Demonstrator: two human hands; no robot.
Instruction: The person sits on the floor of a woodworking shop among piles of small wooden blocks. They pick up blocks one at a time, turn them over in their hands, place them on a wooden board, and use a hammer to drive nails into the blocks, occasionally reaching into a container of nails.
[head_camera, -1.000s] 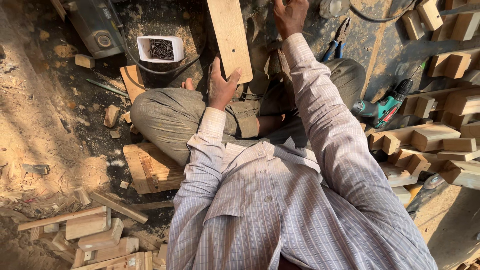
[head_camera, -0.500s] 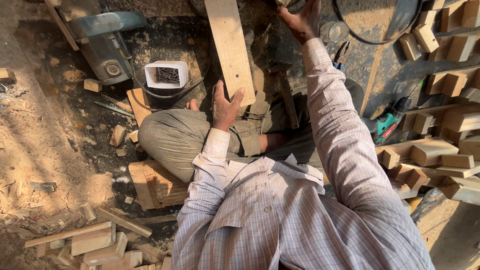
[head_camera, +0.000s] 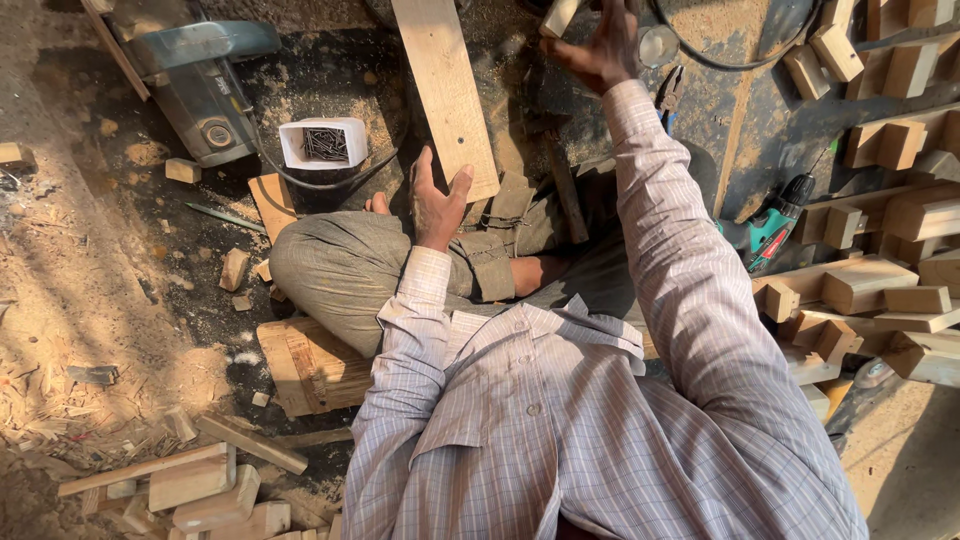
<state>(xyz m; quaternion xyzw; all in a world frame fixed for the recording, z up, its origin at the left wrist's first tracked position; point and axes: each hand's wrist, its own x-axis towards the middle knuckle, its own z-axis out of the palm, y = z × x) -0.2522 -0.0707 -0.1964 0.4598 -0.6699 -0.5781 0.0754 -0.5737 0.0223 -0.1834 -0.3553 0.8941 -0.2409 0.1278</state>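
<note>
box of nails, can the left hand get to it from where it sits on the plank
Probably yes. The left hand rests on the near end of the plank, and the white box of nails lies just to its left with only a dark cable on the ground between.

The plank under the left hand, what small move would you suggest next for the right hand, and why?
Probably bring the block down onto the plank. The right hand holds it raised beyond the plank's far side, while the left hand already pins the plank's near end.
</note>
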